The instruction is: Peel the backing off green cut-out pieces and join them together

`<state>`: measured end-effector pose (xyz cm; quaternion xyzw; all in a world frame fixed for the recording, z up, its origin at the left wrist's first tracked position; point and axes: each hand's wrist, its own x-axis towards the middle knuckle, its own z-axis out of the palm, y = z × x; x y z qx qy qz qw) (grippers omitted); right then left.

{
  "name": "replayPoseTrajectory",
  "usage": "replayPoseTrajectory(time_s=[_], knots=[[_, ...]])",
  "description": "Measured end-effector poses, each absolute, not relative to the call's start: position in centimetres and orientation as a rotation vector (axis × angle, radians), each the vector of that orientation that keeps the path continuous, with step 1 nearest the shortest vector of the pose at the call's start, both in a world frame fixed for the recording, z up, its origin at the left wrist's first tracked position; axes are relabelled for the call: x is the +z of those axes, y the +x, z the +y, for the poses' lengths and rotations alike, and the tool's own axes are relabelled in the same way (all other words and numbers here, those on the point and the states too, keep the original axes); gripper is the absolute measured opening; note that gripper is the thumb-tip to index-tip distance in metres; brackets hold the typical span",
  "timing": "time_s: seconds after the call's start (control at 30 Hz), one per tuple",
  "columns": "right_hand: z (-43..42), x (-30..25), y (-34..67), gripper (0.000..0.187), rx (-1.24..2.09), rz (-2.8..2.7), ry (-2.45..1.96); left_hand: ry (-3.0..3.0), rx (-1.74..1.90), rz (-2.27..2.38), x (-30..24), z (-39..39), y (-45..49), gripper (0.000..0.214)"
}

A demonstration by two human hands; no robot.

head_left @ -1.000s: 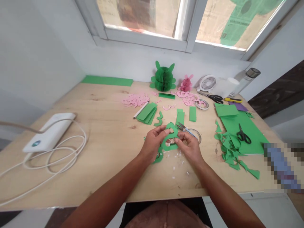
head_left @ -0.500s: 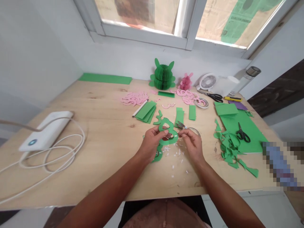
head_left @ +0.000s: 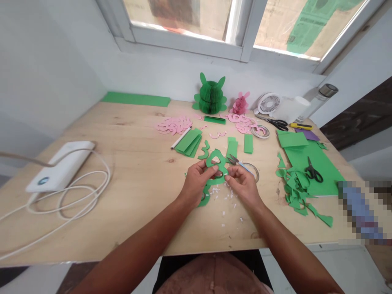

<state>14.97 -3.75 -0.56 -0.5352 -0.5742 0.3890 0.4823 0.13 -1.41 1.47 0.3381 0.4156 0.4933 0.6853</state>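
Note:
My left hand [head_left: 195, 183] is closed on a green paper cutout [head_left: 221, 179] with holes in it, thumb on top. My right hand [head_left: 245, 185] pinches the cutout's right edge, close to a small white piece [head_left: 226, 174] that looks like tape. Just beyond my right hand lie scissors with pale handles [head_left: 234, 159] and a roll of tape [head_left: 256, 170]. Under and beside my left hand is another green cutout [head_left: 204, 201], partly hidden. A curly green piece [head_left: 204, 150] rests just behind. Tiny white scraps [head_left: 223, 213] are scattered below my hands.
Green strips [head_left: 188, 143], a white pen [head_left: 181, 137] and pink cutouts [head_left: 174, 125] lie farther back. Behind them stand a green paper figure [head_left: 210, 98] and a pink one [head_left: 240, 105]. Green scraps [head_left: 297, 188] and black scissors [head_left: 312, 171] are right; a white power bank [head_left: 61, 165] with cables is left.
My right hand has moved left onto the cutout's right edge; it was a little apart before. My left hand keeps its hold, and the view has shifted slightly.

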Motion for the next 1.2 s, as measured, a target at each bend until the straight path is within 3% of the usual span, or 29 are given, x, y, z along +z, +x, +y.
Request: replayPoseTrajectory(time_s=[0.33, 0.53, 0.8, 0.93, 1.1, 1.2], knots=[[-3.7, -0.7, 15.1, 0.012, 1.035, -1.264, -1.273, 0.582, 1.001, 0.901, 2.1, -1.7, 0.4, 0.032], [-3.7, -0.6, 14.8, 0.013, 1.087, -1.119, -1.247, 0.652, 1.003, 0.827, 1.8, -1.8, 0.4, 0.026], [-3.8, -0.5, 14.6, 0.012, 0.982, -1.177, -1.307, 0.846, 1.082, 1.021, 1.2, -2.0, 1.0, 0.044], [-4.0, -0.2, 14.6, 0.010, 0.824, -1.325, -1.350, 0.923, 1.102, 1.032, 1.4, -1.9, 1.0, 0.034], [-4.4, 0.5, 14.6, 0.007, 0.280, -1.595, -1.341, 1.006, 1.130, 1.073, 1.1, -1.8, 1.0, 0.033], [-4.5, 0.4, 14.7, 0.006, 0.119, -1.758, -1.281, 1.105, 1.126, 1.083, 0.7, -1.8, 0.9, 0.035]])
